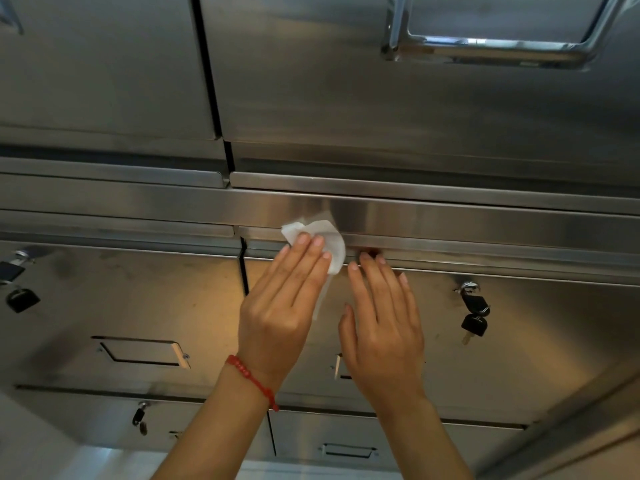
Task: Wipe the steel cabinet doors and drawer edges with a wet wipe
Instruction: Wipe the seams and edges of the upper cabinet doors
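- Head view: A white wet wipe (329, 242) is sitting in the middle of the frame. It is looking crumpled and thin, with one strip hanging down under the hand.
- The left hand (284, 306) is pressing the wipe flat against the steel. Its fingers are lying straight and close together, not curling around anything. A red bead bracelet (251, 379) is hanging on that wrist.
- The right hand (384, 323) is resting just beside the left one, right of center. Its fingers are also lying straight, and it is holding nothing. Its fingertips (367, 258) are touching the top edge of the drawer.
- The wipe is lying over the thin drawer edge (485, 249) and the shiny steel strip (450, 209) above it. The strip is running across the whole frame, left to right.
- The big cabinet door (346, 91) is filling the top of the frame, with a shiny handle (485, 50) at the upper right.
- Black keys (474, 317) are hanging from a lock at the right. More keys (19, 292) are hanging at the far left edge.
- A dark gap (244, 271) is running down between the two drawers, just left of the left hand.
- Bare steel is stretching along the edge on both sides of the hands.
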Available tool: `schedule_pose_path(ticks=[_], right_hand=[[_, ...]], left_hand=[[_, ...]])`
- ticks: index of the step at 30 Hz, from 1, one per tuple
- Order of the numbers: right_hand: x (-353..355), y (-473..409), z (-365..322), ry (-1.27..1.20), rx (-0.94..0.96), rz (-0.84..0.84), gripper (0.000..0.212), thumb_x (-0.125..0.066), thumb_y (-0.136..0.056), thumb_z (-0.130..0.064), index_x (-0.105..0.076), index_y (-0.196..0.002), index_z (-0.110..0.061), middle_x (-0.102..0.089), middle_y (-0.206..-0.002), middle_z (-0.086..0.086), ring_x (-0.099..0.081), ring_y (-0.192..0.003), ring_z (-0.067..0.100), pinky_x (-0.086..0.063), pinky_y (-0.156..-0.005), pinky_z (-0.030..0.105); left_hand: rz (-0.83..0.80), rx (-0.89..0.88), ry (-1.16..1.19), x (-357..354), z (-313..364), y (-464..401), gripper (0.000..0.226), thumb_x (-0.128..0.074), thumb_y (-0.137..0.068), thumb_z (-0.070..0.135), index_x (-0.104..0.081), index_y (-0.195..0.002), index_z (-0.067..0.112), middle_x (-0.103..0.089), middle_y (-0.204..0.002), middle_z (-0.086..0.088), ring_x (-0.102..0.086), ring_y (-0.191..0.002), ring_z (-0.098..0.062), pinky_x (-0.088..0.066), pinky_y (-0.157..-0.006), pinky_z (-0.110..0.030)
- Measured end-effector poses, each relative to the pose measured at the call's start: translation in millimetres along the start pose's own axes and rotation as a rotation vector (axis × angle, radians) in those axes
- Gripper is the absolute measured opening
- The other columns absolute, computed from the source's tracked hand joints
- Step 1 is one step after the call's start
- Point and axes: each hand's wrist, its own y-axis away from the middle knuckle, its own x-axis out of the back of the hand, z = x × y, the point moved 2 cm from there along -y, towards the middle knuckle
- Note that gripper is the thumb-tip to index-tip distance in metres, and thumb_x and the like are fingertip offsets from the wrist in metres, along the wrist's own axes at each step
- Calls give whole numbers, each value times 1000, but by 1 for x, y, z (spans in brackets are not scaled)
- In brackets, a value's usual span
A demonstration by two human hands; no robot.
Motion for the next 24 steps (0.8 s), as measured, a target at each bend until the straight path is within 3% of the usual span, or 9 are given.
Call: schedule_pose_path(ticks=[9,24], right_hand=[[4,-2,4,-3,34,0,39,-43,-90,-14,-58,-125,-3,-56,-131,14,-50,-125,27,-43,-101,47],[2,-3,4,7,31,-8,40,-43,-90,-15,-57,-126,-3,-55,-132,15,-49,-126,28,-36,-103,47]], left_hand=[[-17,59,-73,13,-23,10,26,-57,-88,-2,-60,-114,-6,-58,-121,-21,-52,-118,-34,-41,-101,-43],[12,88,-56,10,-18,10,24,-55,-91,0,-62,-113,-6,-60,-120,-20,-54,-117,-32,-44,-99,-43]])
